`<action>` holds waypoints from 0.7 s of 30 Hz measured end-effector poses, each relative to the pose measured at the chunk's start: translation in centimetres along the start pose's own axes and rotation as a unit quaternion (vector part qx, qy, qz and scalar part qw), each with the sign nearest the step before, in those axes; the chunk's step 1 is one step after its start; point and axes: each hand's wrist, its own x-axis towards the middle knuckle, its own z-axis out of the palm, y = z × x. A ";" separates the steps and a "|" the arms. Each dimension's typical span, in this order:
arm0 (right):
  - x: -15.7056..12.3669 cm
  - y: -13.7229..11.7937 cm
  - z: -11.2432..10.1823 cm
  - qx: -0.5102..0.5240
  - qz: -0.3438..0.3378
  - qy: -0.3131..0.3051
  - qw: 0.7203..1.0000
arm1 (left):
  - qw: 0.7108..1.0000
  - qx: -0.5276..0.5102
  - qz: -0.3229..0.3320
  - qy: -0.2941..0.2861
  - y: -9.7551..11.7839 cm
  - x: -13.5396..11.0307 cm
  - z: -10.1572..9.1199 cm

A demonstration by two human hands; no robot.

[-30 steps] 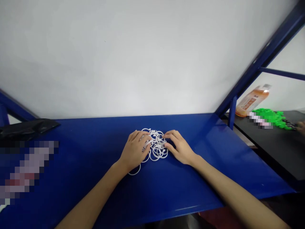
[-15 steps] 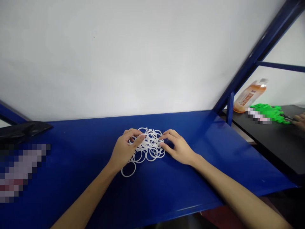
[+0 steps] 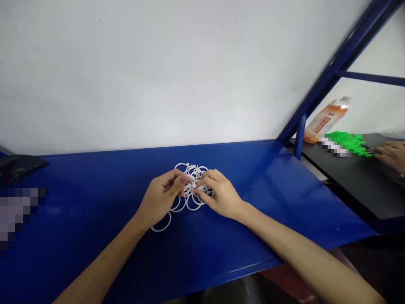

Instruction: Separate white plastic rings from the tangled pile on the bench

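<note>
A heap of thin white plastic rings (image 3: pixel 190 172) lies on the blue shelf (image 3: pixel 253 236), just in front of the white wall. My left hand (image 3: pixel 161 197) and my right hand (image 3: pixel 216 194) meet over the near side of the heap, fingertips pinched together on one white ring between them. One loose ring (image 3: pixel 161 224) lies flat beside my left wrist. The rings under my fingers are partly hidden.
A dark flat object (image 3: pixel 15 165) lies at the shelf's far left. A blue frame post (image 3: pixel 335 63) rises at the right. Beyond it, a black table (image 3: pixel 354 181) carries an orange bottle (image 3: pixel 325 119), green pieces (image 3: pixel 346 141) and another person's hand (image 3: pixel 391 155).
My two hands have drawn together over the heap and pinched onto a ring. The view has shifted, so the heap sits further left. The other person's hand has come further into view.
</note>
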 end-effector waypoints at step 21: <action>0.2 0.1 -0.6 0.301 0.186 0.070 0.933 | 0.966 0.137 0.216 0.022 -0.5 -1.2 1.8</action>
